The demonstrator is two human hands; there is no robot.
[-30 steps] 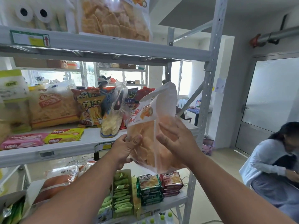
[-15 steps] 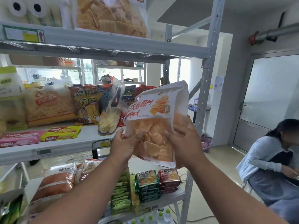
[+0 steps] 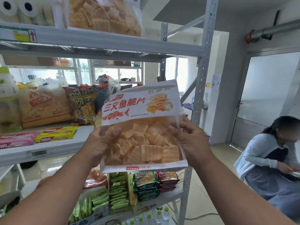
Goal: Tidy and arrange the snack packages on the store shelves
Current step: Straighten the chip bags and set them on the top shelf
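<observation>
A big clear-and-white bag of orange ridged crisps (image 3: 142,127) with red lettering faces me, upright, in front of the shelf rack. My left hand (image 3: 99,143) grips its left edge, thumb on the front. My right hand (image 3: 190,142) grips its right edge the same way. Behind it the middle shelf (image 3: 53,146) carries a yellow crisp bag (image 3: 43,104), an orange snack bag (image 3: 82,106) and flat wafer packs (image 3: 56,134). A similar crisp bag (image 3: 105,15) stands on the top shelf (image 3: 100,42).
The lower shelf holds green packs (image 3: 118,195) and stacked green and red packets (image 3: 146,185). A grey perforated upright post (image 3: 201,75) stands just right of the bag. A seated person (image 3: 272,161) is at the right, near a frosted door (image 3: 267,88).
The crisp bag has turned from edge-on to face me squarely and has risen a little. Both hands have spread apart to its left and right edges.
</observation>
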